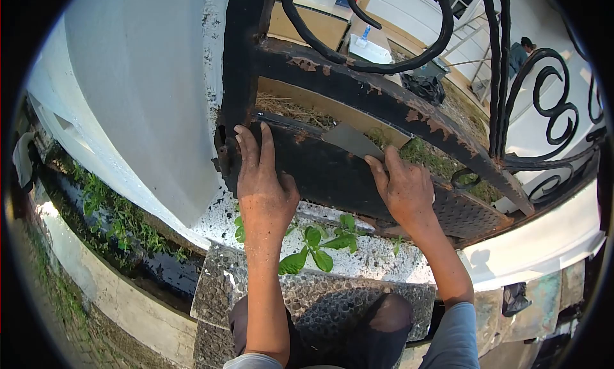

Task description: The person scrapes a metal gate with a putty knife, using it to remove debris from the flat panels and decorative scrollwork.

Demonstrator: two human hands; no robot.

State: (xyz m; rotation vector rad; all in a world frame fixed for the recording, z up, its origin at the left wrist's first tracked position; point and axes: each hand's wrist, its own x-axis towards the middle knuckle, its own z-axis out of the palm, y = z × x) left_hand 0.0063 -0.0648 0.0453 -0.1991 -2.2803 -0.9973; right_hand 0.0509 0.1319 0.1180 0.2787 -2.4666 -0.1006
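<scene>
A black metal gate (364,81) with flaking paint and rust patches stands before me. My left hand (261,171) lies against the left end of its lower panel (332,177), fingers stretched upward and flat near the upright post. In my right hand (404,183), pinched between thumb and fingers, is a flat grey sheet with straight edges (350,141). It slants up to the left across the panel's top edge, below the gate's thick crossbar. The part inside my grip is hidden.
A white wall (141,100) rises at left beside a planted drain channel (115,228). Leafy weeds (313,247) grow under the gate, above the pebbled step (320,298) by my knees. Curled ironwork (550,107) fills the upper right. A person (519,54) is in the yard beyond.
</scene>
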